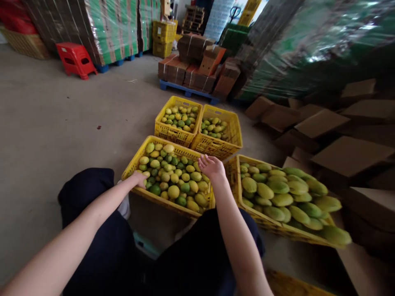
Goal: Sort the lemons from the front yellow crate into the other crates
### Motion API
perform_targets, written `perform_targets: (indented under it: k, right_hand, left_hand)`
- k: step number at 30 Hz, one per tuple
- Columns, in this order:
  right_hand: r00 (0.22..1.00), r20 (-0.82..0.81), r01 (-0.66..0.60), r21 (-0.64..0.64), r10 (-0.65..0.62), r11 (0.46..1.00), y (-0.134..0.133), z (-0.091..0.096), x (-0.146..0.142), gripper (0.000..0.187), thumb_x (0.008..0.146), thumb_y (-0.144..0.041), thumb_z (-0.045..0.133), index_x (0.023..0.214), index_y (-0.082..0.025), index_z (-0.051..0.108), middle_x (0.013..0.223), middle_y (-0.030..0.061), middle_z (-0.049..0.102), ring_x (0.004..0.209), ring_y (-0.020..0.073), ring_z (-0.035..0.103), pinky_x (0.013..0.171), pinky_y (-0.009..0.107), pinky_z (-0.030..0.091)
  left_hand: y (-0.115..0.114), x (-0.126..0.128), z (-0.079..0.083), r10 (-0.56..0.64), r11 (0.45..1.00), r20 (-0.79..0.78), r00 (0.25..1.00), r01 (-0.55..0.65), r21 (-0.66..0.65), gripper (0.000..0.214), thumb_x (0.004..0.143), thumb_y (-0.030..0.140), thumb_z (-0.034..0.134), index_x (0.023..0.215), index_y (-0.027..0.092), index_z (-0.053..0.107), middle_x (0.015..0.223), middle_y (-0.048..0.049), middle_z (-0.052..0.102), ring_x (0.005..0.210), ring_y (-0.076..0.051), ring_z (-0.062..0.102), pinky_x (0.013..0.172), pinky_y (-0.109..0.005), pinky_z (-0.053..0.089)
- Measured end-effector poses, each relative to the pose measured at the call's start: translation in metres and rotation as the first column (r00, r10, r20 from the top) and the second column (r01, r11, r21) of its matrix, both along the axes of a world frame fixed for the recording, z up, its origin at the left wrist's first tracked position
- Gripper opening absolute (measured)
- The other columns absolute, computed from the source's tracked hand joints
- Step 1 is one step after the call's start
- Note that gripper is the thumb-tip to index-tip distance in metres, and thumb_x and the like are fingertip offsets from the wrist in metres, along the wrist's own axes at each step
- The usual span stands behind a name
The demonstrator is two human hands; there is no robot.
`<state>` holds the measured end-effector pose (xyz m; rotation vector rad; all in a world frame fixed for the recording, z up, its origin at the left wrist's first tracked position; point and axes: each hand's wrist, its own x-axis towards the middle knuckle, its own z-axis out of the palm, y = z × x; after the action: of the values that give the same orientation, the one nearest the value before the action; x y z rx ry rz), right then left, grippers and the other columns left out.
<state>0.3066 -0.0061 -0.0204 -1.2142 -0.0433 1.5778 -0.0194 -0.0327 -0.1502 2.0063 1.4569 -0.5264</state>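
A yellow plastic crate (166, 200) full of yellow and green lemons (173, 191) stands between my knees. At its left edge, the fingers of my left hand (138, 179) close round a lemon (146, 174); my hand partly hides the grip. Above the crate's right side, my right hand (212, 166) is raised with its palm turned up. Its fingers are stretched apart and hold nothing I can see. To the right stands another yellow crate (262, 218), heaped with longer-looking green-yellow fruit (282, 200).
Two more yellow crates (173, 133) with lemons sit just beyond. Cardboard bundles (175, 70) lie on a blue pallet (185, 89) farther back. Cardboard boxes (352, 154) crowd the right side. A red stool (75, 59) stands far left, beside wrapped stacks (114, 31).
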Motion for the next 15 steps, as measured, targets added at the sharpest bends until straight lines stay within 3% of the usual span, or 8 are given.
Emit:
perform_targets:
  k: [3, 5, 8, 10, 12, 15]
  right_hand:
    - [0.999, 0.005, -0.032, 0.103, 0.031, 0.994, -0.003, 0.002, -0.002, 0.014, 0.079, -0.013, 0.052, 0.085, -0.022, 0.061, 0.074, 0.0033, 0.07, 0.067, 0.0172, 0.067, 0.058, 0.026, 0.056]
    - [0.994, 0.075, -0.083, 0.103, 0.075, 0.991, -0.008, -0.001, -0.009, 0.011, 0.081, -0.015, 0.053, 0.082, -0.023, 0.061, 0.072, 0.0014, 0.068, 0.064, 0.016, 0.065, 0.058, 0.026, 0.055]
    - [0.975, 0.13, -0.182, -0.01, 0.181, 0.983, -0.017, -0.014, -0.035, 0.006, 0.086, -0.027, 0.058, 0.087, -0.023, 0.062, 0.076, 0.0024, 0.068, 0.063, 0.018, 0.065, 0.058, 0.031, 0.058]
    - [0.944, 0.024, -0.327, -0.042, 0.329, 0.944, -0.022, -0.018, -0.057, 0.025, 0.089, -0.045, 0.062, 0.096, -0.021, 0.064, 0.083, 0.0061, 0.07, 0.07, 0.0228, 0.069, 0.062, 0.04, 0.061]
    - [0.886, -0.129, -0.438, 0.076, 0.445, 0.896, -0.023, -0.014, -0.074, 0.041, 0.089, -0.058, 0.061, 0.103, -0.02, 0.064, 0.088, 0.0084, 0.072, 0.075, 0.0245, 0.071, 0.062, 0.042, 0.062]
    - [0.873, -0.224, -0.378, 0.248, 0.432, 0.892, -0.02, 0.005, -0.084, 0.037, 0.091, -0.055, 0.061, 0.098, -0.019, 0.065, 0.079, 0.0053, 0.072, 0.064, 0.019, 0.069, 0.048, 0.028, 0.057]
  left_hand:
    - [0.006, 0.002, 0.014, 0.065, 0.998, 0.025, 0.998, -0.065, -0.012, 0.053, 0.059, 0.037, 0.085, 0.107, 0.015, 0.076, 0.111, -0.0175, 0.077, 0.114, -0.044, 0.067, 0.101, -0.053, 0.049]
    - [0.019, 0.007, 0.032, 0.096, 0.995, 0.104, 0.99, -0.094, -0.024, 0.049, 0.065, 0.042, 0.081, 0.105, 0.015, 0.077, 0.106, -0.0146, 0.078, 0.107, -0.039, 0.07, 0.094, -0.046, 0.053]
    - [0.046, 0.021, 0.075, 0.116, 0.992, 0.277, 0.954, -0.128, 0.025, 0.058, 0.083, 0.055, 0.063, 0.124, 0.015, 0.07, 0.123, -0.0127, 0.074, 0.115, -0.032, 0.067, 0.099, -0.037, 0.051]
    - [0.062, 0.032, 0.111, 0.086, 0.988, 0.396, 0.914, -0.129, 0.083, 0.068, 0.09, 0.061, 0.051, 0.143, 0.019, 0.057, 0.143, -0.0092, 0.065, 0.128, -0.027, 0.06, 0.107, -0.032, 0.045]
    - [0.072, 0.04, 0.144, 0.0, 0.99, 0.543, 0.84, -0.078, 0.121, 0.07, 0.094, 0.064, 0.044, 0.148, 0.021, 0.053, 0.149, -0.0076, 0.06, 0.134, -0.027, 0.056, 0.112, -0.032, 0.041]
    - [0.075, 0.037, 0.168, -0.062, 0.973, 0.599, 0.799, -0.086, 0.216, 0.065, 0.097, 0.063, 0.037, 0.146, 0.023, 0.056, 0.152, -0.0051, 0.057, 0.14, -0.027, 0.051, 0.117, -0.035, 0.035]
